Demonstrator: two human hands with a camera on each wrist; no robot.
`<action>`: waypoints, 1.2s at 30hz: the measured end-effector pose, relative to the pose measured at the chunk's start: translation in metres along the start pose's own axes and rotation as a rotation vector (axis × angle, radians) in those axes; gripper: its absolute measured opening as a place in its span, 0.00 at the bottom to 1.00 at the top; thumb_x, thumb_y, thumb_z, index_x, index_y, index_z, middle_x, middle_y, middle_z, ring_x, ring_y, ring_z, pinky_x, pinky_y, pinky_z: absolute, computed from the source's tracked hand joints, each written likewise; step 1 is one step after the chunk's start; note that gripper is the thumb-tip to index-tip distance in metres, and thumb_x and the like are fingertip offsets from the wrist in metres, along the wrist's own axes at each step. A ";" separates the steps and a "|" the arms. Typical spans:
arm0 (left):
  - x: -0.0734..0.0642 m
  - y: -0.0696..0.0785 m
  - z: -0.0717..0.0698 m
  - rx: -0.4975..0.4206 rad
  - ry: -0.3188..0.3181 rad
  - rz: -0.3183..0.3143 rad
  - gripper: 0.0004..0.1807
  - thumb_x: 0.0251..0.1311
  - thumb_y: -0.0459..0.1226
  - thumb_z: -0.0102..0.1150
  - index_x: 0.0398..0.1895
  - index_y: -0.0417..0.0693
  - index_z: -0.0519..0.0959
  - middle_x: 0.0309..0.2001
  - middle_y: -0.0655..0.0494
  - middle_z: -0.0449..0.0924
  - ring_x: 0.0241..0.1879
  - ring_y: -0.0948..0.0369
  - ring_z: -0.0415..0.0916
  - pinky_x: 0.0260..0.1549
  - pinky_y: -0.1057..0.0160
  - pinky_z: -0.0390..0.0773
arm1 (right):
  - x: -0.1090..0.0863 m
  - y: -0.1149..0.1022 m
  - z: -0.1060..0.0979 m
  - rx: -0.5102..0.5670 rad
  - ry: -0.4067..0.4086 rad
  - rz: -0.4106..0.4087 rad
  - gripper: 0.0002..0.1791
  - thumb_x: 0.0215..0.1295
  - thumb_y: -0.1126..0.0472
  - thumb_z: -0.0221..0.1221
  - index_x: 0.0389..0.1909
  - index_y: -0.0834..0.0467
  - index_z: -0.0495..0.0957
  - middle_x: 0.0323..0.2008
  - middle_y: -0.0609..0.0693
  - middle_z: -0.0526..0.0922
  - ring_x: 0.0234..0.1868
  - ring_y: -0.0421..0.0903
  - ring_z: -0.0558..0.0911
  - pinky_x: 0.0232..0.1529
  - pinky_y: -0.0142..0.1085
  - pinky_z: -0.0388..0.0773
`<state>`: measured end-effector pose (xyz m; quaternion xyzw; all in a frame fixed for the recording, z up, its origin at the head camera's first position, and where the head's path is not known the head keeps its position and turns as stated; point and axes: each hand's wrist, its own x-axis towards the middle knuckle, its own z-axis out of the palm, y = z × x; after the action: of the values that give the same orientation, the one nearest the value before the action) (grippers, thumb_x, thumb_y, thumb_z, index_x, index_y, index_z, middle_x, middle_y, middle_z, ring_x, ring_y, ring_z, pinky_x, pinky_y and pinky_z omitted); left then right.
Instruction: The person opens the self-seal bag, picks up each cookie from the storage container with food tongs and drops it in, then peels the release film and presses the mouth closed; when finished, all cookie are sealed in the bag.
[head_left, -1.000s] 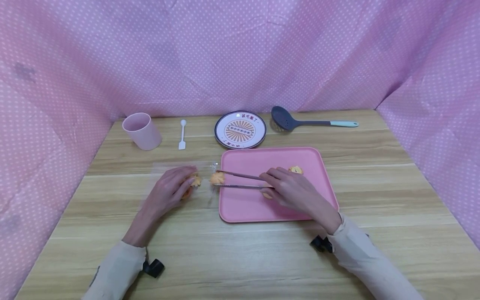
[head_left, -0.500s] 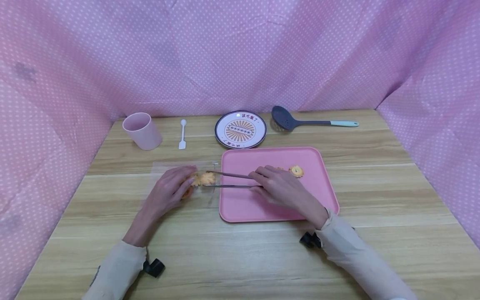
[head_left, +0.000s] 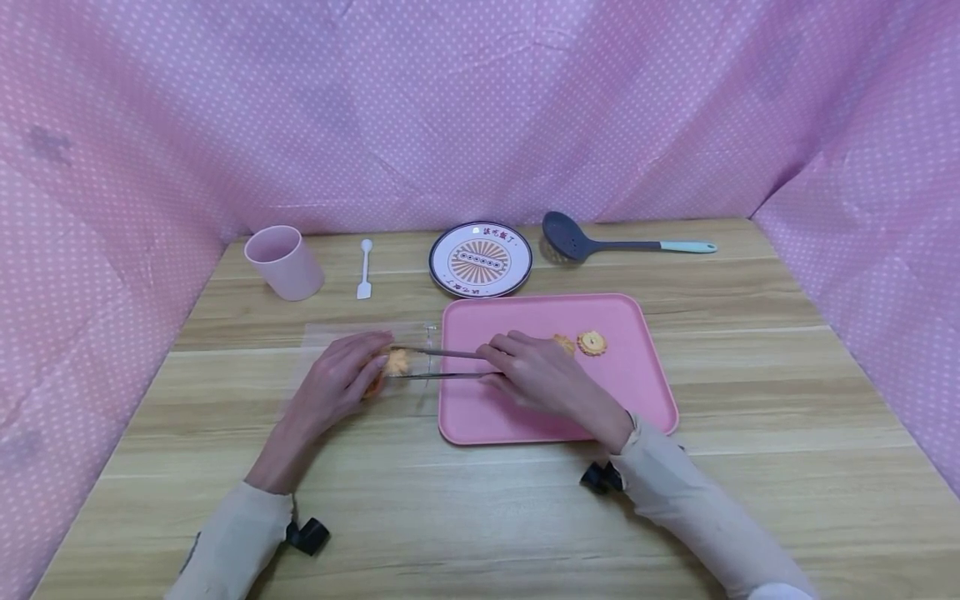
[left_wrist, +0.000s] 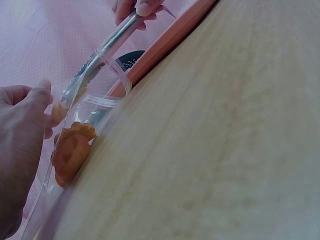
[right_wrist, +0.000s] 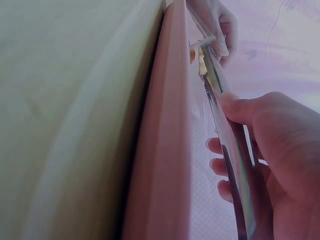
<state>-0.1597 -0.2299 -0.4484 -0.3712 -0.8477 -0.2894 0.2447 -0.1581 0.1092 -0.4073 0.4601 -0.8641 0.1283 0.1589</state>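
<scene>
My left hand pinches the upper side of a clear plastic bag lying on the table. In the left wrist view, golden flower-shaped cookies sit inside the bag, whose mouth faces the tray. My right hand grips metal tongs, fingers curled round both arms. The tongs reach left through the bag's mouth, their tips on either side of a cookie beside my left fingertips. Whether the tips press on that cookie, I cannot tell. Two cookies lie on the pink tray beyond my right hand.
Behind the tray stand a round patterned plate and a dark slotted spoon with a mint handle end. At the back left are a pink cup and a small white spatula. A pink dotted curtain closes off the back.
My right hand has moved left, carrying the tongs and a cookie from the bag's mouth deeper into the bag. Both cookies on the tray now show. The left hand stays in place.
</scene>
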 end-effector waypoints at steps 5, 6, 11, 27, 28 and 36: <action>0.000 0.001 0.000 0.001 -0.007 -0.002 0.24 0.83 0.47 0.44 0.59 0.37 0.81 0.56 0.43 0.84 0.58 0.44 0.79 0.66 0.56 0.72 | 0.005 -0.004 0.001 -0.002 -0.012 -0.008 0.16 0.71 0.53 0.67 0.52 0.59 0.84 0.41 0.49 0.83 0.39 0.46 0.82 0.38 0.37 0.84; 0.000 0.001 0.000 0.003 -0.009 -0.002 0.24 0.83 0.47 0.44 0.59 0.37 0.81 0.56 0.43 0.84 0.58 0.44 0.79 0.66 0.56 0.72 | 0.006 -0.005 0.001 -0.001 -0.015 -0.008 0.16 0.71 0.53 0.67 0.53 0.59 0.84 0.42 0.49 0.83 0.39 0.46 0.82 0.39 0.37 0.84; 0.000 0.001 -0.001 0.000 -0.010 0.000 0.25 0.83 0.48 0.43 0.59 0.37 0.81 0.57 0.43 0.83 0.58 0.43 0.79 0.67 0.56 0.71 | 0.009 -0.006 0.003 -0.004 -0.019 -0.013 0.16 0.72 0.54 0.66 0.54 0.59 0.84 0.43 0.49 0.83 0.40 0.46 0.82 0.40 0.36 0.84; 0.000 0.002 -0.001 0.005 -0.018 -0.023 0.17 0.79 0.39 0.53 0.60 0.37 0.80 0.58 0.43 0.83 0.59 0.43 0.79 0.65 0.50 0.73 | 0.020 -0.010 0.010 -0.044 -0.027 -0.056 0.15 0.72 0.55 0.66 0.55 0.57 0.84 0.43 0.48 0.83 0.41 0.46 0.80 0.41 0.36 0.82; 0.000 0.002 -0.001 0.003 -0.018 -0.024 0.16 0.77 0.37 0.55 0.60 0.37 0.80 0.58 0.43 0.83 0.59 0.43 0.78 0.64 0.50 0.73 | 0.020 -0.010 0.011 -0.044 -0.026 -0.057 0.15 0.72 0.55 0.66 0.55 0.57 0.84 0.43 0.48 0.83 0.41 0.46 0.80 0.41 0.36 0.82; 0.000 0.002 -0.001 0.004 -0.012 -0.012 0.19 0.79 0.40 0.52 0.61 0.37 0.80 0.59 0.43 0.82 0.60 0.43 0.78 0.62 0.45 0.73 | 0.017 -0.009 0.010 -0.033 -0.033 -0.047 0.16 0.72 0.55 0.66 0.55 0.58 0.84 0.45 0.49 0.84 0.43 0.47 0.81 0.43 0.37 0.83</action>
<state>-0.1582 -0.2297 -0.4470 -0.3673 -0.8520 -0.2868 0.2387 -0.1612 0.0874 -0.4092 0.4797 -0.8575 0.1026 0.1550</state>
